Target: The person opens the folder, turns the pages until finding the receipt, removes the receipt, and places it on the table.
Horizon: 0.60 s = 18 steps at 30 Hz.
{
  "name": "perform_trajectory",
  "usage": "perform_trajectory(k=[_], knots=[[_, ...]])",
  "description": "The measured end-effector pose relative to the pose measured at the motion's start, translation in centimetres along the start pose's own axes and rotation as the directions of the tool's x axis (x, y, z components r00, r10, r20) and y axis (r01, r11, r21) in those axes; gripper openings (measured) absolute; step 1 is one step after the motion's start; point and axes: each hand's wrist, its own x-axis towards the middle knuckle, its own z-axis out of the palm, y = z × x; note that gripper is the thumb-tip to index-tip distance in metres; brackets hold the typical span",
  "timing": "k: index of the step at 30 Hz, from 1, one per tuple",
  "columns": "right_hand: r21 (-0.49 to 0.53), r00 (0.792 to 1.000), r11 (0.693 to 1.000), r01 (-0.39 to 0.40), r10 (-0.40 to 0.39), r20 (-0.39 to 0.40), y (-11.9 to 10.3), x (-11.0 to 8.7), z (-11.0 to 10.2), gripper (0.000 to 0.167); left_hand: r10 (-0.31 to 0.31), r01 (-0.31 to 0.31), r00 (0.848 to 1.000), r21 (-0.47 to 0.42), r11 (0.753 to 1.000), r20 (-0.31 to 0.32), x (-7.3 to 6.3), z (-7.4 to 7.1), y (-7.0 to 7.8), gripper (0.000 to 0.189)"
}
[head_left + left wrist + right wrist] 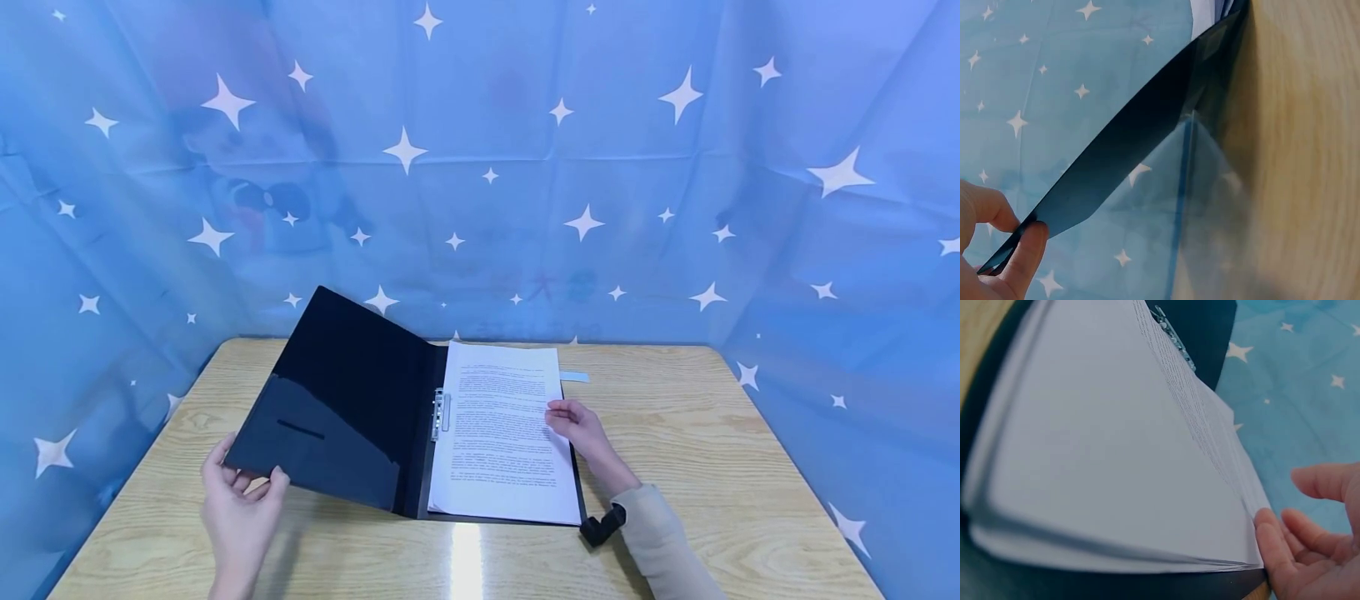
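Note:
A black file folder (pixel 352 375) lies opened on the table, its front cover raised at a slant on the left. My left hand (pixel 242 504) grips the cover's lower left corner; in the left wrist view the thumb and fingers pinch its edge (pixel 1085 159). On the folder's right side lies a stack of printed paper (pixel 498 433), beside a metal clip (pixel 441 414) near the spine. With its fingertips my right hand (pixel 581 427) touches the stack's right edge. In the right wrist view the thumb (pixel 1319 481) stands apart from the sheets, and the fingers are relaxed.
A light blue tab (pixel 574 377) sticks out past the folder's upper right side. The wooden table (pixel 720 467) extends around the folder. Behind it hangs a blue curtain (pixel 495 108) with white stars. A black device (pixel 602 527) sits at my right wrist.

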Motion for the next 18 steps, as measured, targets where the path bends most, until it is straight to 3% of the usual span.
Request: perform_trajectory(k=[8, 14, 18], knots=[[0.008, 1.000, 1.000, -0.001, 0.001, 0.001, 0.1, 0.0, 0.0, 0.032, -0.105, 0.105, 0.994, 0.057, 0.993, -0.007, 0.4, -0.6, -1.7, 0.065], [-0.004, 1.000, 1.000, -0.002, 0.002, 0.013, -0.6, -0.5, 0.0, 0.034, -0.214, 0.211, 0.977, 0.098, 0.973, 0.019, 0.7, -1.1, -2.9, 0.064], [0.001, 1.000, 1.000, -0.009, 0.009, 0.016, -0.7, -0.6, -0.1, 0.034, -0.236, 0.228, 0.971, 0.159, 0.961, 0.031, 0.7, -1.4, -3.5, 0.062]])
